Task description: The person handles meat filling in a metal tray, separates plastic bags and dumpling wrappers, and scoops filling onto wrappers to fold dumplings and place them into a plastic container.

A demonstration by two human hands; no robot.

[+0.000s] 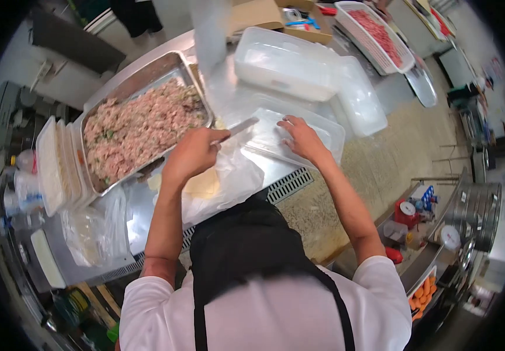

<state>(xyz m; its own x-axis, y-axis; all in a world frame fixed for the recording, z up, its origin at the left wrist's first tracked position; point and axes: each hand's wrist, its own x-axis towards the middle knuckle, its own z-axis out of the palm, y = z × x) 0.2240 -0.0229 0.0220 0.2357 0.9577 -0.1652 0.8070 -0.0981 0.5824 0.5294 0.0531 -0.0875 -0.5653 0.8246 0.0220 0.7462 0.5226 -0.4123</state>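
My left hand is closed around a flat metal spatula, its blade pointing right over the edge of a shallow translucent plastic tray. My right hand hovers at or just over that tray, fingers apart and slightly bent; I see nothing held in them. Beside my left wrist, a stack of pale yellow square wrappers lies on a white plastic bag. Left of that hand stands a deep metal pan with a mass of minced meat filling flecked with green.
Several translucent tubs stand behind the tray. Stacked lidded containers and a bagged pack sit at the left. A white basket of red meat and a cardboard box are at the back. A post rises behind the pan.
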